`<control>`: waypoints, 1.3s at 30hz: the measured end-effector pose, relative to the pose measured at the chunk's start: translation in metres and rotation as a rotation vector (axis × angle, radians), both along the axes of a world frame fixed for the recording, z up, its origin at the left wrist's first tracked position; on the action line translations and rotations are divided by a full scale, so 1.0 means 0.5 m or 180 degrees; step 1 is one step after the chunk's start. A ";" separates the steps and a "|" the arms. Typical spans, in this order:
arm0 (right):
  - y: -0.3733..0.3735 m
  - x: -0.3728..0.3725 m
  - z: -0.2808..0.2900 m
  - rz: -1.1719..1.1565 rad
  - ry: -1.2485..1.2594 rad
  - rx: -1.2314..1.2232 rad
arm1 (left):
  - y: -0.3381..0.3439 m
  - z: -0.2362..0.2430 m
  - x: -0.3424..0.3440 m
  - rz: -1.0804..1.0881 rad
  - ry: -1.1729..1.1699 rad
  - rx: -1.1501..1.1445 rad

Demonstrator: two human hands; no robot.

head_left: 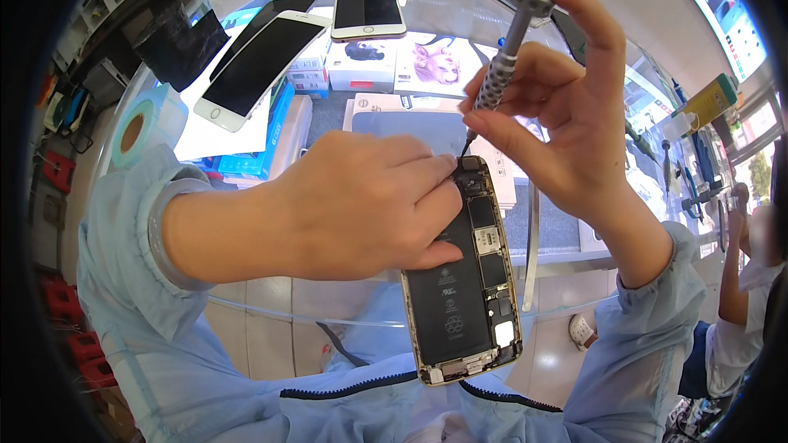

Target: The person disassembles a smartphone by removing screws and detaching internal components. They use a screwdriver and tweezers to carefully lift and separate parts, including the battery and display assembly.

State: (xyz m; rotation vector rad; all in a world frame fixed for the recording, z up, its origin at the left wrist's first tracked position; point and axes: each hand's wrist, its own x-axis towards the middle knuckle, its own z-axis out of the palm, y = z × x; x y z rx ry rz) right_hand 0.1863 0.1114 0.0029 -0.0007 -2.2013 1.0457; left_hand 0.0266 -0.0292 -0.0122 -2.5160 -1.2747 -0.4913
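Observation:
An opened smartphone [447, 312], its black battery and circuit boards bare, is held tilted over the near edge of the glass counter. My left hand [386, 205] is closed on its upper left side, with the thumb lying over the battery. A silver screwdriver [502, 66] with a knurled shaft slants down to the phone's top end. My right hand [566, 107] grips it between thumb and fingers, the forefinger resting on its cap. The driver's tip is at the phone's top edge, close to my left fingertips; whether it sits in a screw I cannot tell.
White phones [369, 8] and a dark screen panel [261, 16] lie at the back of the counter. A roll of tape [135, 131] stands at the left, near a blue box [267, 143]. A metal strip [532, 250] lies right of the phone. Another person [739, 312] is at far right.

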 end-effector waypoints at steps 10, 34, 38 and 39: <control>0.016 0.003 0.009 0.0113 -0.0061 0.0228 | 0.005 -0.004 0.001 -0.0054 -0.0023 0.0126; 0.022 -0.008 -0.024 0.0399 0.0337 0.0728 | 0.002 -0.008 -0.004 0.0009 -0.0164 -0.0006; 0.022 -0.001 -0.017 0.0400 0.0249 0.0606 | 0.003 -0.007 -0.003 0.0019 -0.0138 -0.0027; 0.021 0.000 -0.016 0.0393 0.0260 0.0635 | 0.003 -0.007 -0.002 0.0010 -0.0146 0.0011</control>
